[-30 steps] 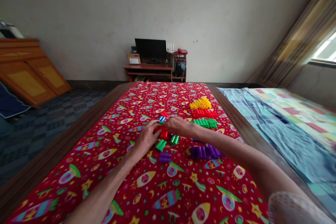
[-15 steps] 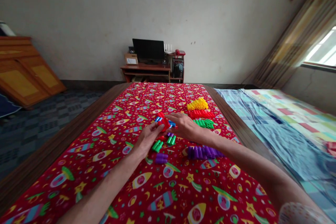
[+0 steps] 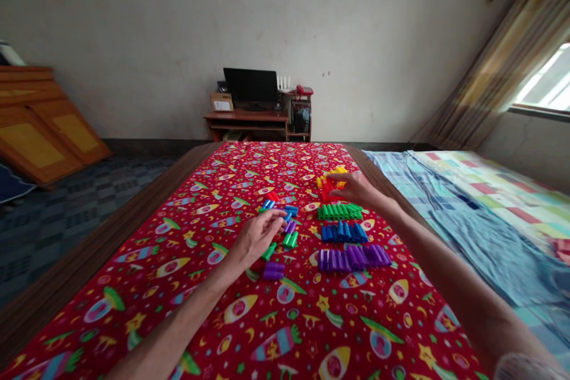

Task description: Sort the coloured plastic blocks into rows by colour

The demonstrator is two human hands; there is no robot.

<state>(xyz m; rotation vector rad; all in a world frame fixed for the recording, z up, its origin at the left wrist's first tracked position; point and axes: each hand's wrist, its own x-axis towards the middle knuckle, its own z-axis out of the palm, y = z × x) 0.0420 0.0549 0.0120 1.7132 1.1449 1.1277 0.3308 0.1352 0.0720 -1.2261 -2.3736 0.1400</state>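
My left hand (image 3: pixel 258 236) rests on the red patterned cloth (image 3: pixel 249 320), fingers curled loosely over a few loose green, purple and blue blocks (image 3: pixel 287 231). A purple block (image 3: pixel 273 271) lies just in front of it. My right hand (image 3: pixel 354 187) reaches far right, fingers bent over the red row (image 3: pixel 327 192) beside the yellow row (image 3: pixel 332 173). Nearer to me lie the green row (image 3: pixel 341 211), the blue row (image 3: pixel 344 232) and the purple row (image 3: pixel 354 257). Whether the right fingers hold a block is hidden.
The cloth covers a long wooden table (image 3: pixel 66 285). A bed with a checked sheet (image 3: pixel 481 214) runs along the right. A desk with a monitor (image 3: pixel 253 88) stands at the far wall, a wooden cabinet (image 3: pixel 44 124) at the left.
My right hand left the loose pile in the middle, carrying a red block, and moved right and away to the red row. The blue row is now uncovered. The left hand stayed by the loose blocks.
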